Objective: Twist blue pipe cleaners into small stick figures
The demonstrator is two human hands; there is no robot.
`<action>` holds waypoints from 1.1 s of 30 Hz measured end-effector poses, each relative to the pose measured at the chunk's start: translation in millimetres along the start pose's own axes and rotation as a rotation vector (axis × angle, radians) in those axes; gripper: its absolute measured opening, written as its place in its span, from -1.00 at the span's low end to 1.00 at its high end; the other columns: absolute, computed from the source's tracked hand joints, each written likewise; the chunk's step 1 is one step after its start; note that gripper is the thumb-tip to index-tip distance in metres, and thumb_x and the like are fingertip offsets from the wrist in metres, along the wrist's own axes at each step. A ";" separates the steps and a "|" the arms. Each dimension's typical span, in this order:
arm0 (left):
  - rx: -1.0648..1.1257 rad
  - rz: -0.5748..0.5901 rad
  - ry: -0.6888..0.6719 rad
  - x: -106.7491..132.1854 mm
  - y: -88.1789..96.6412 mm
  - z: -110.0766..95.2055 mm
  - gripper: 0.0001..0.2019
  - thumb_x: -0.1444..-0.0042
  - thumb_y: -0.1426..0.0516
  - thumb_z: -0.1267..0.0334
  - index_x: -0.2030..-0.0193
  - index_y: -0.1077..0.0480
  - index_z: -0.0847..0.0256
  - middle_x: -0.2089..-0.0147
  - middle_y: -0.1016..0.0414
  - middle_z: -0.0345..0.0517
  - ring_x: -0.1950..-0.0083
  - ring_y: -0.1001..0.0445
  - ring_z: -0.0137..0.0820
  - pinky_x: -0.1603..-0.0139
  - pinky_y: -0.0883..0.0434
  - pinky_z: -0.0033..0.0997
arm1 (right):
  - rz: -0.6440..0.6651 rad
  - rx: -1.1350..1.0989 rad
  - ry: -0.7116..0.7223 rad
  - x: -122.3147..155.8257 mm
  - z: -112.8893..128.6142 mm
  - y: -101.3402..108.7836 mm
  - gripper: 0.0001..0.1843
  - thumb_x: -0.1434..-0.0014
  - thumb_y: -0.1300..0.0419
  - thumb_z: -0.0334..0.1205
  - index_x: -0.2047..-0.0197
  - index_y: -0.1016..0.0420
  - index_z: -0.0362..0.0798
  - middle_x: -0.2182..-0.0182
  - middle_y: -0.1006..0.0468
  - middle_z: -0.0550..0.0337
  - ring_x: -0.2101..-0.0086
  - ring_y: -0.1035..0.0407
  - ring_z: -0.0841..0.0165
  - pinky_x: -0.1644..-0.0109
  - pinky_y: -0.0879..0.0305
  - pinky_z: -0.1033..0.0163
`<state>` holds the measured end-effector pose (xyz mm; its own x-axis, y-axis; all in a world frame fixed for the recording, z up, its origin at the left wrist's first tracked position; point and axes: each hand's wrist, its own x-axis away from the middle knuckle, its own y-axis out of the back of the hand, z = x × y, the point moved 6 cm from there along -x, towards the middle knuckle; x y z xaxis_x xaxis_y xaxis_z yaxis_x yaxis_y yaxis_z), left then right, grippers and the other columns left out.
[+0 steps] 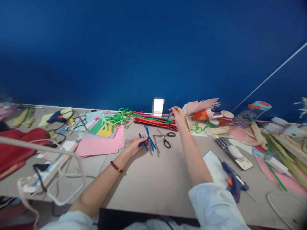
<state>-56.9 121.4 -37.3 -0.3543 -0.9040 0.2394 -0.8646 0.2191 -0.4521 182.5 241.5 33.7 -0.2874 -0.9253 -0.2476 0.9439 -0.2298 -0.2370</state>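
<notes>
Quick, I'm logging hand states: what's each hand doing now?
Left hand: closed, holding crossed blue stems.
Right hand: fingers closed, pinching a thin blue strand.

Scissors (165, 136) between your left hand (137, 142) and right hand (177, 114) — pipe-cleaner bundle (155, 122) just behind them. Paper sheets (100, 147) left, power strip (51, 166) nearer you. Glue gun (236, 185) right — phone (244, 164) behind it. All on the table (153, 182).

Free passage: bare grey desk (155, 182) at near centre. Obstacles: black-handled metal scissors (164, 136) beside the left hand (140, 140); dark-blue plastic glue gun (237, 183) at right.
</notes>
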 end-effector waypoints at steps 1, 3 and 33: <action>0.001 -0.002 0.002 -0.6 1.3 0.9 -0.81 0.14 -0.28 0.26 0.46 -0.36 0.28 0.46 -0.47 -0.11 0.45 -0.43 -0.44 0.32 -0.38 -0.43 | -0.016 -0.048 0.017 0.1 3.8 1.7 -0.70 0.00 -0.20 -0.05 0.30 -0.22 -0.02 0.43 -0.54 0.28 0.57 -0.32 0.54 0.37 -0.33 0.37; 0.003 -0.005 -0.003 -1.5 2.5 1.5 -0.81 0.14 -0.28 0.27 0.45 -0.36 0.28 0.44 -0.48 -0.10 0.41 -0.44 -0.44 0.30 -0.37 -0.45 | -0.036 -0.094 0.049 1.7 11.7 3.8 -0.68 -0.02 -0.20 -0.03 0.30 -0.17 0.00 0.44 -0.55 0.30 0.58 -0.35 0.54 0.37 -0.35 0.37; -0.010 -0.128 -0.188 -31.1 -25.8 -2.8 -0.83 0.15 -0.28 0.31 0.39 -0.42 0.25 0.45 -0.51 -0.16 0.39 -0.46 -0.43 0.29 -0.37 -0.43 | 0.407 0.088 -0.102 90.3 64.7 -33.4 -0.66 0.06 -0.30 -0.04 0.27 -0.43 -0.06 0.42 -0.54 0.21 0.40 -0.45 0.41 0.16 -0.46 0.21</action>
<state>-24.6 144.9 -30.7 -0.1694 -0.9769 0.1301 -0.9021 0.1005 -0.4196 135.5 146.1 80.0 0.1249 -0.9699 -0.2091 0.9886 0.1395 -0.0565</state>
